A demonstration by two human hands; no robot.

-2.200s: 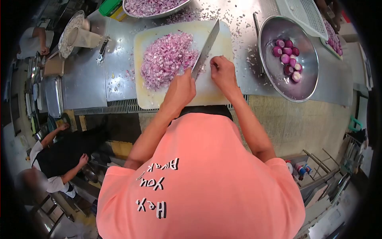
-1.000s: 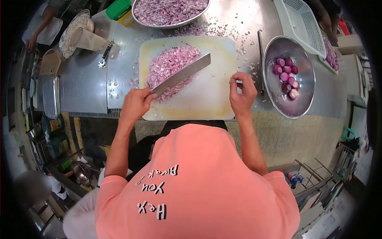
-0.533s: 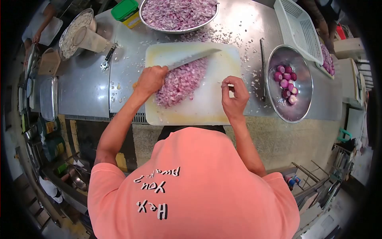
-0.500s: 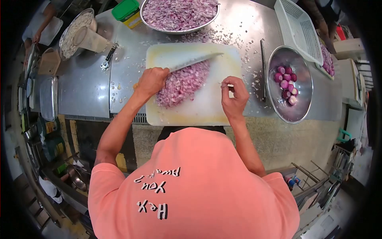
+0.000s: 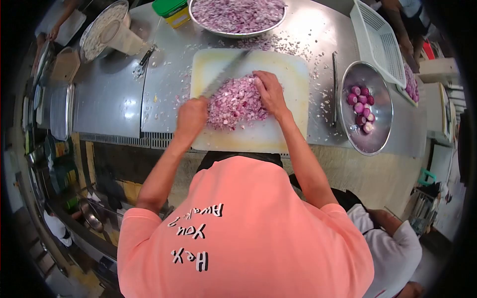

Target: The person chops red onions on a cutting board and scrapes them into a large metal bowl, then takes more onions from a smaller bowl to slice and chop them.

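My left hand (image 5: 192,117) is closed around the handle of a large kitchen knife (image 5: 224,76), whose blade points up and right over the white cutting board (image 5: 248,141). The blade is blurred. A pile of chopped red onion (image 5: 236,105) lies on the board, just right of the knife. Against the right side of that pile rests my right hand (image 5: 272,94), fingers extended and thumb apart, cupping its edge. Part of the onion is hidden behind it.
Behind the board stands a bowl of chopped onion (image 5: 238,17). Peeled onions (image 5: 360,107) sit in a steel bowl (image 5: 375,141) at right, beside a dark rod (image 5: 334,89) and a white basket (image 5: 377,44). At lower right is another person (image 5: 390,248).
My right hand has moved left from beside the onion to its right edge, and its fingers have uncurled. The knife has swung more upright. A person has appeared at lower right.
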